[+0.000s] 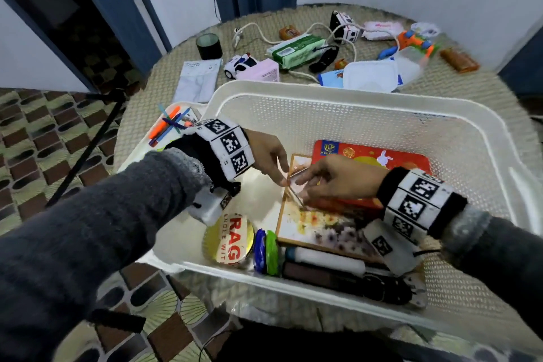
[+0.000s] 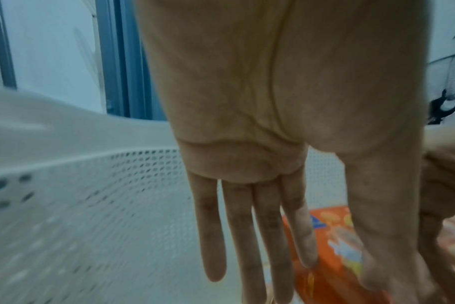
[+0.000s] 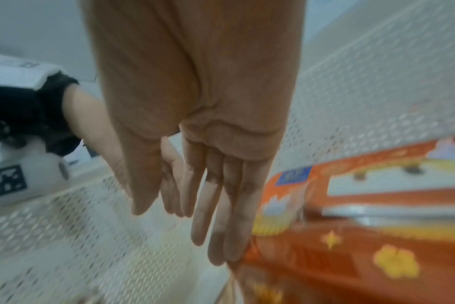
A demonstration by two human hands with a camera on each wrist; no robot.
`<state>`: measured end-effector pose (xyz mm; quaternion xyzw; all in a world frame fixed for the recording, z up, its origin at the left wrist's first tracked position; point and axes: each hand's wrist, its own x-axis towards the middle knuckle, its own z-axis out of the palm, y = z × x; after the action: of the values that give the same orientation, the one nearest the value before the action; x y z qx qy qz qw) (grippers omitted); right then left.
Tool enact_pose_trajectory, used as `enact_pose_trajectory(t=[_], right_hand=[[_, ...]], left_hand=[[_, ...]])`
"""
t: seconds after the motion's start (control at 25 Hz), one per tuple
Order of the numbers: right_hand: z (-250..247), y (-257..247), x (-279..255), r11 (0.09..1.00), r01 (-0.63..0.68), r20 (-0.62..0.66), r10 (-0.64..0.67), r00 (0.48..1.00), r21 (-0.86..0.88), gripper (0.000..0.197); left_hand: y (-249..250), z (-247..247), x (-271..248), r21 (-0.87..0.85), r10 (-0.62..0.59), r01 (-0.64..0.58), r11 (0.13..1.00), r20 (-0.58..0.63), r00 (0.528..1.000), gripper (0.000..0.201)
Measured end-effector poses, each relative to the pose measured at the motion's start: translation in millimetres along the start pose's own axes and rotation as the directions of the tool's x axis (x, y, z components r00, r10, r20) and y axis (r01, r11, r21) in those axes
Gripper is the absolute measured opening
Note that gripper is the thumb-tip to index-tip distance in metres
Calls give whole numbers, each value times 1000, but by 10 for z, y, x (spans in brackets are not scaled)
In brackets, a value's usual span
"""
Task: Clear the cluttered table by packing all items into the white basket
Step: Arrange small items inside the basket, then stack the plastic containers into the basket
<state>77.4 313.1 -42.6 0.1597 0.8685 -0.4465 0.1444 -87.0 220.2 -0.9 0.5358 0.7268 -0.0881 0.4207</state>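
While both hands reach down inside the white basket (image 1: 338, 103), the left hand (image 1: 269, 156) and the right hand (image 1: 338, 179) meet fingertip to fingertip over the basket floor; in both wrist views the fingers are straight and held close together, curled round nothing; the head view shows thin pale sticks (image 1: 293, 194) at the point where the fingertips meet, but whether either hand pinches them I cannot tell. Directly under the right hand lies a red box (image 1: 390, 159) printed with a rabbit, and the flower-printed board (image 1: 317, 226) leans against it, just below the fingertips; nearer the person than the hands, along the basket's near wall, sit a gold round tin (image 1: 230, 239), a blue and green clip pair (image 1: 266, 253) and dark tubes (image 1: 332, 273). Beyond the hands, outside the basket on the table (image 1: 164, 73), lie a toy car (image 1: 239, 65), a green tissue pack (image 1: 296, 51), a pink box (image 1: 260, 72), a white cord (image 1: 320, 28) and a black cup (image 1: 209, 45); left of the left wrist lie coloured pens (image 1: 169, 126).
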Motion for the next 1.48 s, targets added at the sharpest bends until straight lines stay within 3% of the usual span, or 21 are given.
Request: enact_pose_trajectory(t=[0.12, 0.24, 0.4, 0.52, 0.64, 0.88, 0.96, 1.08, 1.24, 1.4, 1.48], right_hand=[[-366, -49, -277, 998, -39, -105, 43, 994, 42, 25], [-762, -82, -660, 991, -128, -214, 131, 968, 25, 28], [-1150, -53, -1310, 985, -140, -406, 169, 898, 101, 27], [-1244, 142, -1963, 973, -126, -520, 212, 828, 195, 23], [-1134, 483, -2649, 940, -104, -607, 291, 740, 324, 20], [-525, 1337, -3828, 854, -129, -629, 465, 623, 503, 19], [-293, 1598, -4119, 827, -138, -626, 511, 590, 545, 19], [47, 1980, -4410, 755, -138, -575, 591, 565, 641, 18], [362, 2483, -4658, 647, -123, -503, 685, 527, 752, 23], [426, 2749, -4743, 618, -60, -523, 709, 473, 784, 29], [385, 2928, -4759, 623, -48, -532, 703, 471, 781, 30]], left_hand=[[227, -233, -54, 33, 83, -80, 996, -101, 991, 40], [630, -481, -111, 66, 189, -178, 982, -254, 949, 31], [1304, -613, -195, 108, 333, -318, 942, -408, 850, 24], [1887, -535, -235, 137, 421, -413, 900, -521, 743, 20], [2557, -307, -267, 134, 521, -546, 827, -551, 652, 18], [3889, 560, -235, 113, 687, -733, 671, -466, 557, 14], [4200, 927, -105, 84, 706, -747, 660, -411, 577, 15], [4407, 1446, 174, 1, 682, -727, 687, -348, 643, 14], [4390, 1951, 562, -104, 581, -661, 743, -390, 714, 13], [4176, 2194, 938, -222, 473, -605, 765, -445, 761, 16], [4136, 2240, 1149, -254, 459, -598, 760, -442, 771, 20]])
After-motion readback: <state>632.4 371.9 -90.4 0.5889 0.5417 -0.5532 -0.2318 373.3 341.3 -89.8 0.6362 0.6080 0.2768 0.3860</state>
